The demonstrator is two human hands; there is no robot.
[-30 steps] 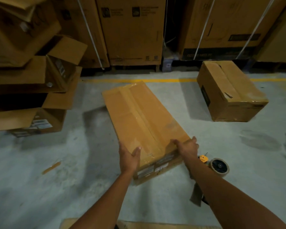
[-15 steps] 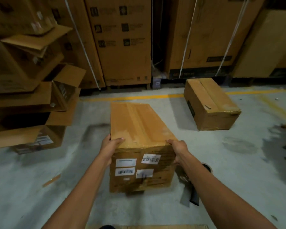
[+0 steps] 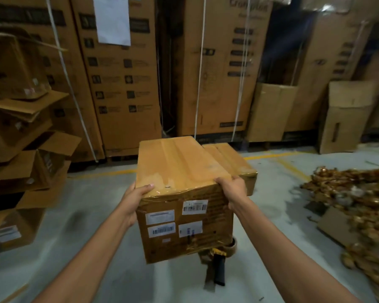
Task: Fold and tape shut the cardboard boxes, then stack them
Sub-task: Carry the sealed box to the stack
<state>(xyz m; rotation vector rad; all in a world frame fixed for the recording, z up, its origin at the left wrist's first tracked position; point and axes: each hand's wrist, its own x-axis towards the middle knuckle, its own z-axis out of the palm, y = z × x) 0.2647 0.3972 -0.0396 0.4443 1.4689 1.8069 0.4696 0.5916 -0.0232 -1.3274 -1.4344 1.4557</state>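
Note:
A long taped cardboard box [image 3: 179,169] with white barcode labels on its near end hangs in the air in front of me. My left hand [image 3: 136,197] grips its near left corner, thumb on top. My right hand [image 3: 232,191] grips the near right corner the same way. Behind it a second taped box [image 3: 234,162] lies on the floor, mostly hidden by the held one. A tape dispenser [image 3: 221,259] with a brown roll lies on the floor under the held box's near end.
A pile of open, empty boxes [image 3: 26,162] leans at the left. Tall strapped cartons [image 3: 123,84] line the back wall. A heap of crumpled brown packing material [image 3: 357,208] covers the floor at the right. A yellow floor line [image 3: 291,169] runs ahead.
The box has come up off the floor and turned end-on towards me. Both hands have gone from resting at its near end to gripping its corners. The view has risen and swung right.

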